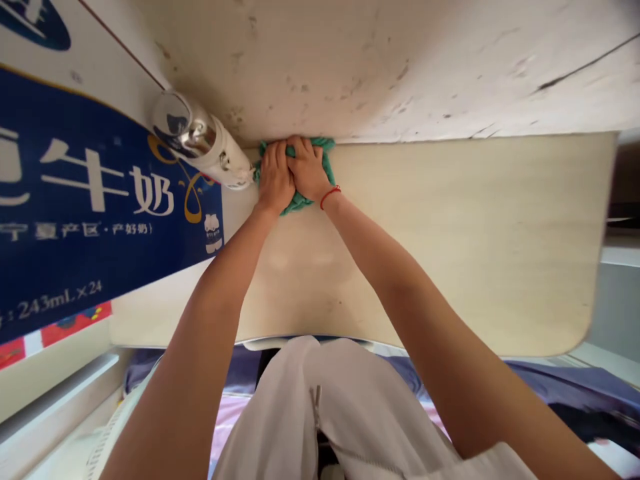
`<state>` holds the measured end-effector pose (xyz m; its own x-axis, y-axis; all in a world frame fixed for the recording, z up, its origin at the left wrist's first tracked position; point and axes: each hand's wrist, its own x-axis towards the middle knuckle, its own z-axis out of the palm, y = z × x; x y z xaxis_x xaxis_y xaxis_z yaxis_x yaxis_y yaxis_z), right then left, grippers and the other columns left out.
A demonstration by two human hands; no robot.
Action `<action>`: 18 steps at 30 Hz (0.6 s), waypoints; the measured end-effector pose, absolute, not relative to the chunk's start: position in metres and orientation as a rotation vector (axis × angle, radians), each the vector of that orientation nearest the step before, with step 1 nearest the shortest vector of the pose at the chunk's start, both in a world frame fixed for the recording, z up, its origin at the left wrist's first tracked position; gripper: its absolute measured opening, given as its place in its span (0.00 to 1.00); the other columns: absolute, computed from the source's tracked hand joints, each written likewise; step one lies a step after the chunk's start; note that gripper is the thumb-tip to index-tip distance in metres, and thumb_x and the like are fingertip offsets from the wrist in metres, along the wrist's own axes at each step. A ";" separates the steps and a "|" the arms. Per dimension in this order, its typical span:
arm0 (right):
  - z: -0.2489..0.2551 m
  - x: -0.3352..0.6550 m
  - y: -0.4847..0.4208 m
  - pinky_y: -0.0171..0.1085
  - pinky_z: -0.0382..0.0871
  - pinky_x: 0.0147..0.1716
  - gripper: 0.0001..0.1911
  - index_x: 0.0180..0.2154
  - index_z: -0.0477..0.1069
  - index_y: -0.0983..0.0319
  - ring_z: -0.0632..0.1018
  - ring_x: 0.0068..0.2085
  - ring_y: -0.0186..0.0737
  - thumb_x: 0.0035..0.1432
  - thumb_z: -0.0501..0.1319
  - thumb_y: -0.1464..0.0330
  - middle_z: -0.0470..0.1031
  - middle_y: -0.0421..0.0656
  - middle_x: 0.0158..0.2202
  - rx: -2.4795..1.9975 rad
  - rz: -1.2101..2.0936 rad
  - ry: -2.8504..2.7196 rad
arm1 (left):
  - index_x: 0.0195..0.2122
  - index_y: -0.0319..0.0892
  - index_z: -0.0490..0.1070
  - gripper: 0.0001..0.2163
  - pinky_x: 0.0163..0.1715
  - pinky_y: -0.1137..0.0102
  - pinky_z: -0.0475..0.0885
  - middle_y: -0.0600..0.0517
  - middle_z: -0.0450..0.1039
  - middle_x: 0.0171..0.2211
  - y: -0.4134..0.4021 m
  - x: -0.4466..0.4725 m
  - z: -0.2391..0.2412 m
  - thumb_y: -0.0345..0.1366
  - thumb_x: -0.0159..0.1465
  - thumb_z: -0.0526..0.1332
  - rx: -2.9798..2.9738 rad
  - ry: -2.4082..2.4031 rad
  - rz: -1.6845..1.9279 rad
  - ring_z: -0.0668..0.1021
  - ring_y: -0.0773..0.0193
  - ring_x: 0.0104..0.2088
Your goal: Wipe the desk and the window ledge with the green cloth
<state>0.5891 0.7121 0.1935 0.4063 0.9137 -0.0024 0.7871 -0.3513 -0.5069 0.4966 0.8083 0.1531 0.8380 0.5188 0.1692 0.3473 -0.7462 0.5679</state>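
A crumpled green cloth [299, 203] lies on the pale desktop [450, 240], right where it meets the wall. Both hands press down on it side by side, fingers pointing toward the wall. My left hand [277, 177] is closed on the cloth's left part. Beside it, touching its thumb side, my right hand [309, 168] bears down on the right part, a red string bracelet [330, 195] round the wrist. Much of the cloth is hidden under the palms. Just left of the cloth is a white bottle [227, 157] with a shiny silver top.
A big blue and white milk carton [90, 200] takes up the left side. Behind the desktop rises a scuffed, cracked wall [400, 73]. The desktop's rounded corner is at the right, near grey shelving [620, 293]. My light-trousered legs [300, 407] are at the front edge.
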 end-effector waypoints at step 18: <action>0.219 0.350 0.550 0.52 0.66 0.59 0.26 0.69 0.73 0.52 0.68 0.64 0.56 0.77 0.52 0.70 0.67 0.51 0.71 -2.434 0.643 -1.426 | 0.74 0.36 0.59 0.29 0.76 0.42 0.61 0.33 0.66 0.71 0.638 0.248 0.183 0.34 0.72 0.49 2.484 0.603 0.269 0.63 0.46 0.76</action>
<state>0.3495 0.5498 0.2193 0.4247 0.8710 -0.2471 0.7619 -0.4913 -0.4221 0.2479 0.6381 0.1832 0.8784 0.4743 0.0590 0.3612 -0.7395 0.5680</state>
